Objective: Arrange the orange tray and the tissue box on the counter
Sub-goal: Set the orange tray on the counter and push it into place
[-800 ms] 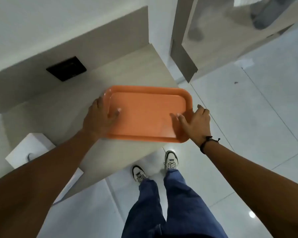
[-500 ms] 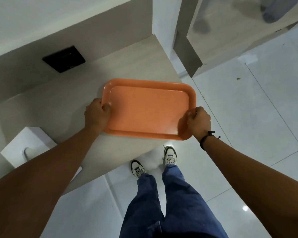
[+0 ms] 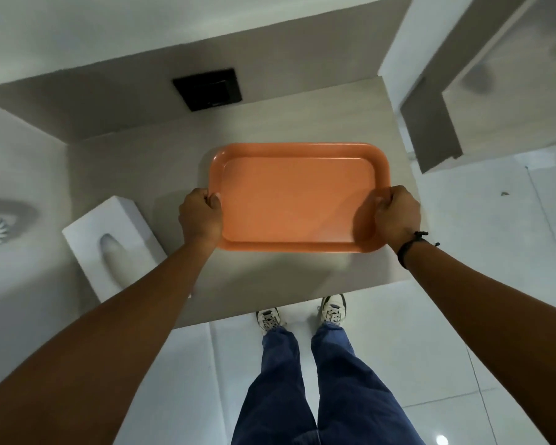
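Note:
The orange tray (image 3: 297, 197) is empty and lies level over the middle of the pale counter (image 3: 142, 165), its long side across my view. My left hand (image 3: 201, 215) is closed on the tray's left rim and my right hand (image 3: 397, 215) is closed on its right rim; a shadow shows on the counter beneath its near edge. The white tissue box (image 3: 109, 245) sits on the counter to the left of the tray, apart from it, angled, with its oval slot facing up.
A black wall plate (image 3: 207, 88) sits on the back wall above the counter. A white wall corner (image 3: 395, 49) and a grey partition (image 3: 430, 130) stand at the right. The counter's front edge is just ahead of my shoes (image 3: 302, 313) on the tiled floor.
Both hands went from resting flat on the tray to closing on its short rims. The tray now sits squarer to the counter and farther from its right edge; my view swung, revealing more of the tissue box.

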### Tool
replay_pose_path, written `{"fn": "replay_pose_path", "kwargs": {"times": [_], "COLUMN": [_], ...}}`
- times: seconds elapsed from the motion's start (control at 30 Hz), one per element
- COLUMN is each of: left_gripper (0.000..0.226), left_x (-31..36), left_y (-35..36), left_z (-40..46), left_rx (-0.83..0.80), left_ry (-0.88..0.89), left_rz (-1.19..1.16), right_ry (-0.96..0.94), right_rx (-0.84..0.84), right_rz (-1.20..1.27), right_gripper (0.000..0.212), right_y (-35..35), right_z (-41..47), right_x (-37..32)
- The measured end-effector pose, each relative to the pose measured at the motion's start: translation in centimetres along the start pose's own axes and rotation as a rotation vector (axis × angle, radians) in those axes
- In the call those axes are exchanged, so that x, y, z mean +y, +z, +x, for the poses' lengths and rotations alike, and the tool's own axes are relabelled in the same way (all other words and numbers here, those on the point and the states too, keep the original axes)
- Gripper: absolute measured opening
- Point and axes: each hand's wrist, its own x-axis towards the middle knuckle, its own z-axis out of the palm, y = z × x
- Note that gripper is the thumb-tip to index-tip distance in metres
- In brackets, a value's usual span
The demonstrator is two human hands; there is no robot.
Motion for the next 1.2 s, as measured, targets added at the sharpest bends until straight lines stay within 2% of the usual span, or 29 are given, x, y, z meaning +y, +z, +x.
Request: {"fn": "replay_pose_path", "kwargs": {"times": [0.33,0.57,0.67,0.77,0.83,0.93,1.03,1.2], "left_gripper": [0.033,0.032,0.028,0.046,0.059,0.077,0.098,0.105], "left_x": [-3.7,-4.1,-3.9,-3.6,-3.8,-4.8,-6.1,-6.7], "left_y": [-3.5,-3.3,-3.1,-2.3,-1.2,0.3,1.1,1.3], "left_z": [3.6,4.7,4.2,2.3,-0.1,-3.2,-4.8,-4.8], "left_rx": [0.081,0.108,0.141,0.202,0.225,0.123,0.023,0.009], "left_ry": [-0.079,-0.064,-0.062,0.032,0.215,0.411,0.365,0.334], "left_rz": [-0.086,-0.046,-0.052,0.102,0.253,0.410,0.489,0.512], "right_ry": [-0.126,-0.141,-0.180,-0.391,-0.608,-0.792,-0.831,-0.734], "right_rx": [-0.055,-0.056,-0.071,0.014,0.026,-0.057,-0.111,-0.118], "right_rz": [-0.073,-0.089,-0.081,-0.200,-0.330,-0.542,-0.724,-0.718], "right_gripper": [0.032,0.033,0.042,0.057,0.066,0.086,0.098,0.099], "right_y": [4.0,4.4,3.9,3.6,3.8,4.8,6.0,6.7], "right_z": [3.4,4.6,4.0,1.7,-0.7,-3.3,-4.2,-3.7], "right_x": [-8.4,-9.4,-9.1,-7.9,-6.8,-5.2,-3.8,-3.2]}}
